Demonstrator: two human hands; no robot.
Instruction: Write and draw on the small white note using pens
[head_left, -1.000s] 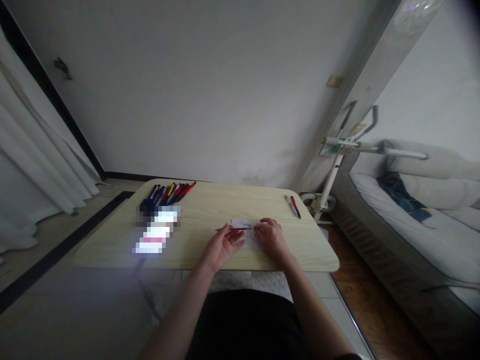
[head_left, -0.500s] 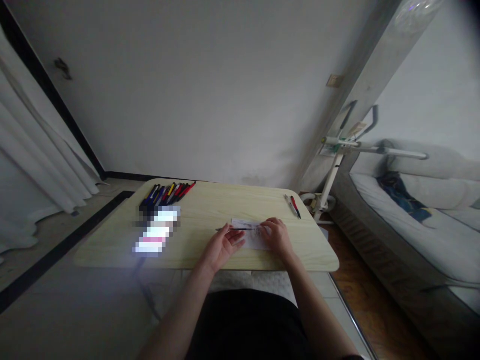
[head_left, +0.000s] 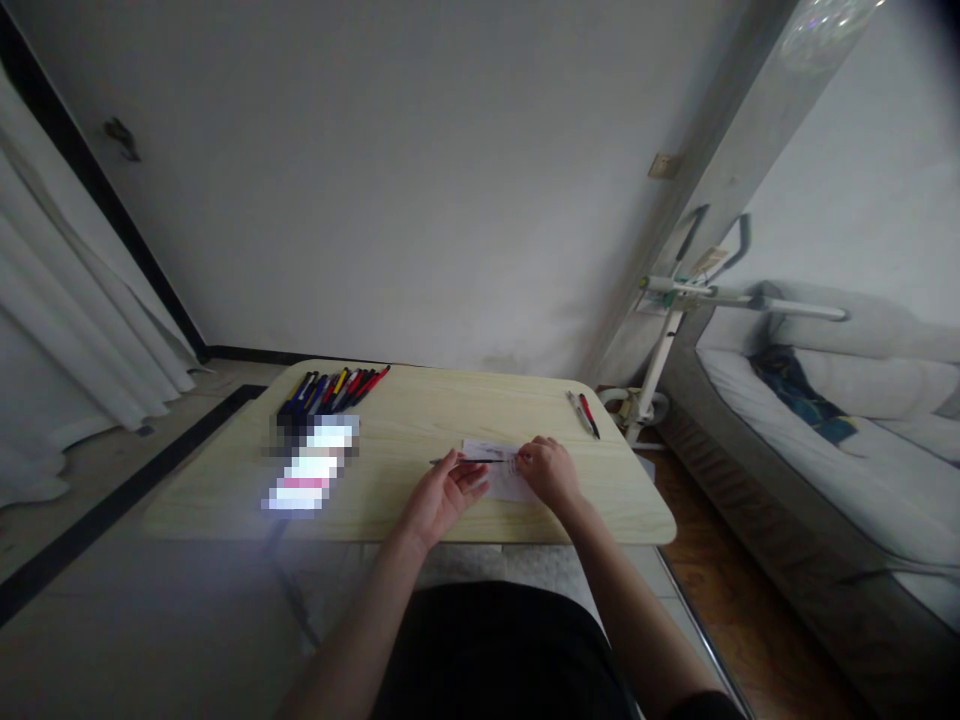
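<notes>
A thin dark pen (head_left: 484, 461) lies level across both hands, above a sheet of white paper (head_left: 504, 487) with dark writing on it. My left hand (head_left: 444, 492) pinches it near its left end, thumb on top, the other fingers loosely curled with the palm partly up. At the right end of the pen, the fingers of my right hand (head_left: 550, 470) are bent together in a pinch over the paper; their tips are partly hidden.
A row of several pens (head_left: 330, 390) lies at the back left of the wooden table (head_left: 420, 410). Nearer stands a lit, blurred-out phone screen (head_left: 315, 465). Two more pens (head_left: 583, 414) lie at the right. Exercise equipment (head_left: 660, 360) and a sofa (head_left: 810, 430) are beyond the table.
My right hand has turned slightly at the pen's right end, its fingers drawn closer together. The left hand keeps its hold, and the view has shifted a little.
</notes>
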